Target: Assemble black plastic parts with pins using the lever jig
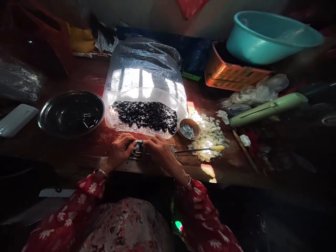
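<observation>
At the table's front edge, a small metal fixture with rods lies between my two hands. My left hand is at its left side, thumb and fingers pinched together; what they hold is too small to make out. My right hand covers the fixture's right part, its fingers bent and closed with their tips hidden. A long rod with a yellow handle reaches out to the right of it. Just beyond the hands, many black round parts spill from a clear plastic bag.
A small bowl of metal pins stands beside a heap of whitish pieces. A steel bowl with a few pins is at left, near a white box. A turquoise basin sits on an orange basket. A green cylinder lies right.
</observation>
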`<act>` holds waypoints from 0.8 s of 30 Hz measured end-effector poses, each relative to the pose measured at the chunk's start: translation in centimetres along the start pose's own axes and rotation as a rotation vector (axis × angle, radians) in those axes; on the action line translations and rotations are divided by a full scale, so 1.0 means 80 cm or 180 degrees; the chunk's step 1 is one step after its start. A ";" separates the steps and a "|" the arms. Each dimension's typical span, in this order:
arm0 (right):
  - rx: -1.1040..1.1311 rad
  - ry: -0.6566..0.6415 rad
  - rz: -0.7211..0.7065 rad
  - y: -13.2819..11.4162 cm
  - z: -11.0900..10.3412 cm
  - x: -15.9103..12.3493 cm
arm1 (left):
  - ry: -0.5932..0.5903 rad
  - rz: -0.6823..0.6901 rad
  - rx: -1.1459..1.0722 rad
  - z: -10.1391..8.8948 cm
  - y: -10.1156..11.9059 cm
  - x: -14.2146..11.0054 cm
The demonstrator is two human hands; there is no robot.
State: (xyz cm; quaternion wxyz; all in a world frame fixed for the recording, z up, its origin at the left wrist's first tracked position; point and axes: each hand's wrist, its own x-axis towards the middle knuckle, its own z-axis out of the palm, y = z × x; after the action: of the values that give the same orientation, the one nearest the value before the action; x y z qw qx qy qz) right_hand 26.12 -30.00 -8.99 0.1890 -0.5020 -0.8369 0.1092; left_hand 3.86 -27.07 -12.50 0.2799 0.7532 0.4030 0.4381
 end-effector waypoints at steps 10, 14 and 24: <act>-0.0134 0.0268 0.0188 -0.009 0.013 -0.007 | 0.0029 0.0084 -0.0007 0.001 -0.003 -0.002; -0.0062 0.0484 0.0265 -0.014 0.014 -0.016 | 0.0013 0.0038 -0.0042 0.001 -0.003 -0.002; -0.0121 0.0506 0.0018 -0.024 0.023 -0.028 | 0.0097 0.0140 -0.0001 0.002 -0.003 -0.002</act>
State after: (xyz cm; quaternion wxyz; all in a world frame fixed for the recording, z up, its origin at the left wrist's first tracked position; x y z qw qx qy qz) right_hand 24.75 -32.84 -10.41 0.2450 -0.5149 -0.8197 0.0536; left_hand 3.89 -27.07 -12.84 0.2641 0.7551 0.3906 0.4557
